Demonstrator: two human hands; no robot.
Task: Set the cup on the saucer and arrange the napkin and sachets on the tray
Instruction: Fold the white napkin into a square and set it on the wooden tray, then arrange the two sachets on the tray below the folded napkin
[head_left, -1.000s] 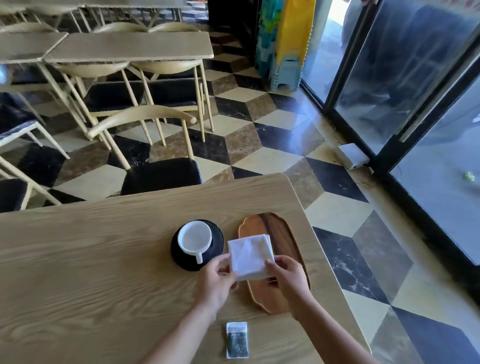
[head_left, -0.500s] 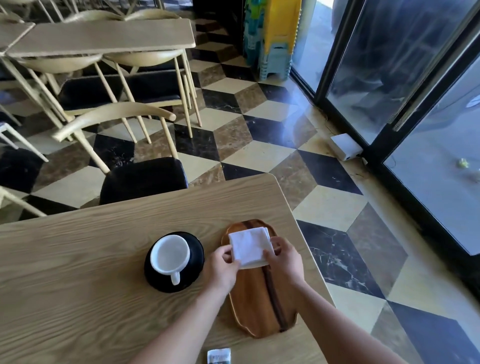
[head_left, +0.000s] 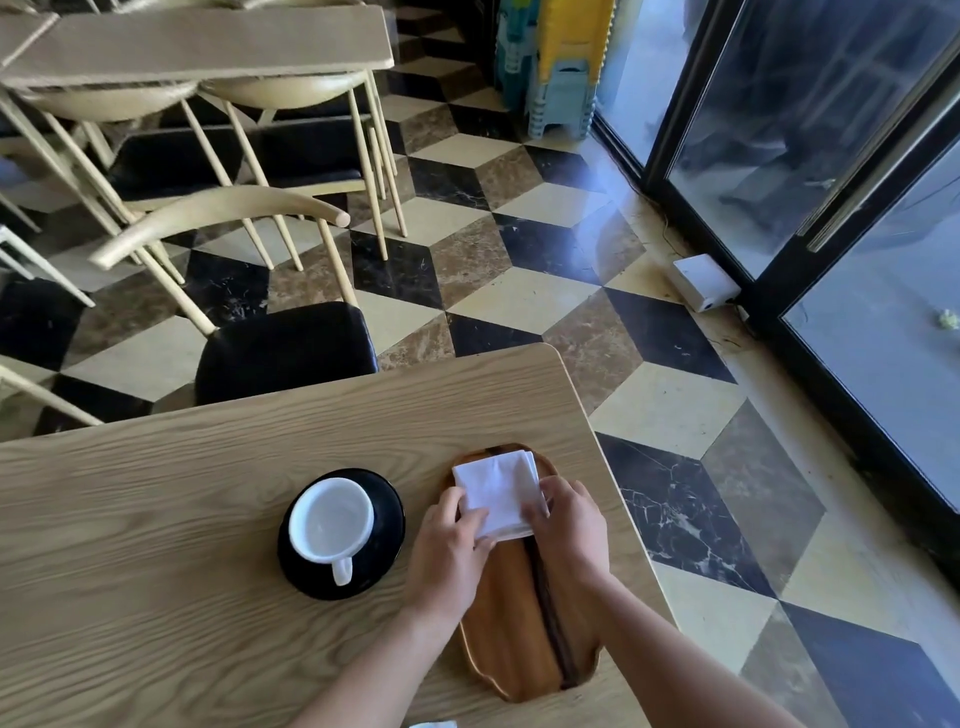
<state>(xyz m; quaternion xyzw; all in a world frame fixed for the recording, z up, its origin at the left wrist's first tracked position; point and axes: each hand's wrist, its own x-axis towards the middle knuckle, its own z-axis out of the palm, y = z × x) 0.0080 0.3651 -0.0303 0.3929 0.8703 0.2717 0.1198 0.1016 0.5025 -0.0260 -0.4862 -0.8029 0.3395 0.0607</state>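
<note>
Napkin first: a folded white paper square, lying on the far end of the wooden tray, pinned there from both sides. The left hand has its fingertips on the near left edge, and the right hand curls over the right edge with the thumb on top. Both are pressing or lightly pinching it, though I can't quite tell whether either has closed into a true grip.

It looks feather-light and limp, with several layers whose edges fan slightly at the far right corner. I'd judge it will crease or slide apart if dragged, so the edges and corners, where the fingers are now, are the sensible places to hold it.

The tray is a long oval of smooth brown wood with a raised lip and one dark grain stripe running down it, probably slick enough for paper to skate on.

Just left of the left hand sits a glossy white cup, empty, upright on a round black saucer, with its handle pointing back toward the person. That part looks done. Both are hard, ceramic-looking and breakable.

A white scrap at the table's near edge, between the forearms, may be a sachet.

The table is pale wood with a strong grain.
</note>
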